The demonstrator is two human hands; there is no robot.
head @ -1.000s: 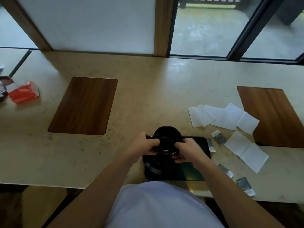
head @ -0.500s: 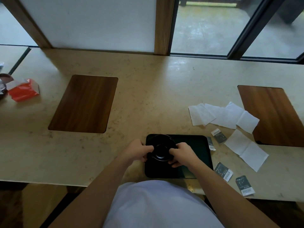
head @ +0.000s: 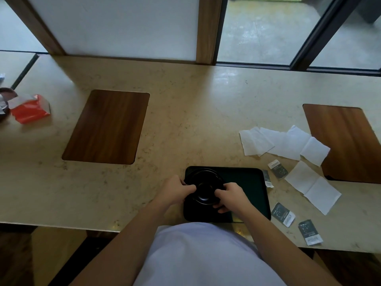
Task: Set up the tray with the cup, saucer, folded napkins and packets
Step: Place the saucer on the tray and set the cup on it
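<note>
Both hands, left [head: 175, 190] and right [head: 231, 198], fingers curled tight round the black saucer [head: 204, 186], low over the tray [head: 247, 182] on the counter [head: 185, 120].

Looks like a cafe or hotel lounge seating area: long beige stone tabletop [head: 185, 112] with inset wood placemat panels [head: 107, 126], set against floor-to-ceiling glazing [head: 261, 27] onto a terrace. Black serving tray [head: 247, 182], paper napkins [head: 284, 143], sachet packets [head: 282, 213].

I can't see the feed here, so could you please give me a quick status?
Left hand and right hand grip black saucer over black rectangular tray. White paper napkins, dark packets off-tray. Nothing blocking.
</note>
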